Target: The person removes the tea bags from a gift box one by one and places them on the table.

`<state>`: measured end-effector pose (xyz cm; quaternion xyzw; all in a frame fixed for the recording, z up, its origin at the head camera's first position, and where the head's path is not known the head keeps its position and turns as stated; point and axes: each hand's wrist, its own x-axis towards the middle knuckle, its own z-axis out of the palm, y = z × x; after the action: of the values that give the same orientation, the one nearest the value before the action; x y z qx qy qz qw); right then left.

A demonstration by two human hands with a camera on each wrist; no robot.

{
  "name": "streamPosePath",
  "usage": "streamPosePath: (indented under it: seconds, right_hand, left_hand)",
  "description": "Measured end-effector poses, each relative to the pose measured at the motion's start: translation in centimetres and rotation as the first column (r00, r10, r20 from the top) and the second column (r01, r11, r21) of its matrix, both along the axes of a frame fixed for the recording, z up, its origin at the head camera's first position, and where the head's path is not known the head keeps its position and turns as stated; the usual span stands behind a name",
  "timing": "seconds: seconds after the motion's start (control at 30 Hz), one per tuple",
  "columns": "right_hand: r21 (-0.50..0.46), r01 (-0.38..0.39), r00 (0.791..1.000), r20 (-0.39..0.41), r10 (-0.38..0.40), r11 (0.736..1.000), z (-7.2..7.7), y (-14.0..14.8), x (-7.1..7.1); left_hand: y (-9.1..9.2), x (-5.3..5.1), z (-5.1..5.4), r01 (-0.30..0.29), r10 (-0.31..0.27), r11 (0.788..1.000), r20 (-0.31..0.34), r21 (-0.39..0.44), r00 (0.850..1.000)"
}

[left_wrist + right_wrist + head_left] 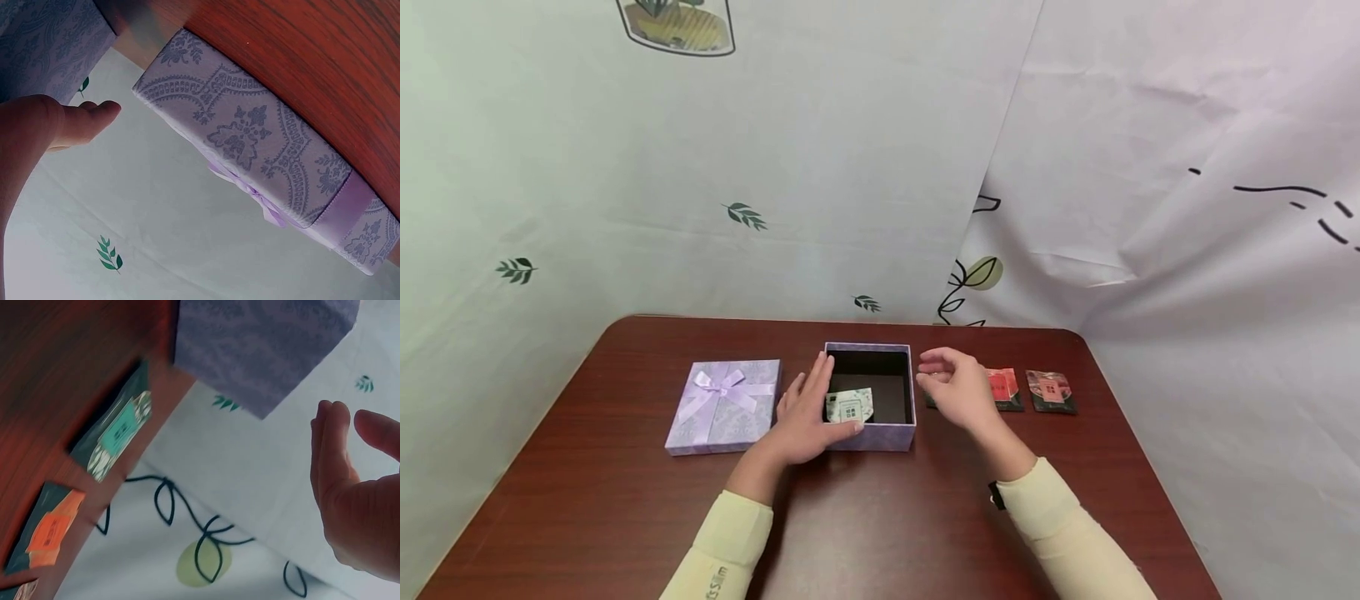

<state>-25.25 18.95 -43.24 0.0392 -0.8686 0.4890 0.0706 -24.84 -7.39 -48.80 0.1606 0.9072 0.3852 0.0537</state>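
Note:
An open purple box with a dark inside holds a white-green packet at its left front. My left hand rests on the box's left and front rims, fingers extended and thumb near the packet; in the left wrist view the hand shows beside the box's patterned wall. My right hand hovers right of the box with bent fingers and nothing between them, also visible in the right wrist view. A green-labelled packet lies on the table, mostly hidden by that hand in the head view.
A purple lid with a ribbon bow lies left of the box. Right of my right hand are a red packet and a dark packet with a reddish label. A patterned cloth hangs behind the brown table.

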Motion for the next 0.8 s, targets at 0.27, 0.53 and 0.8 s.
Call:
streamPosePath:
  seconds: [0.27, 0.53, 0.8]
  right_hand:
    - [-0.008, -0.099, 0.994, 0.056, 0.099, 0.995, -0.4, -1.9, 0.0]
    - [0.098, -0.214, 0.966, 0.168, 0.196, 0.972, -0.8, -3.3, -0.2]
    - [0.278, -0.35, 0.919, 0.289, 0.27, 0.894, -0.3, -5.4, -1.0]
  left_hand:
    - [0.0, 0.0, 0.0, -0.004, 0.004, 1.0, 0.001, -0.003, 1.0]
    - [0.1, 0.1, 0.0, 0.0, 0.0, 1.0, 0.022, 0.003, 1.0]
    - [0.0, -0.1, 0.1, -0.003, 0.003, 1.0, 0.026, -0.01, 1.0]
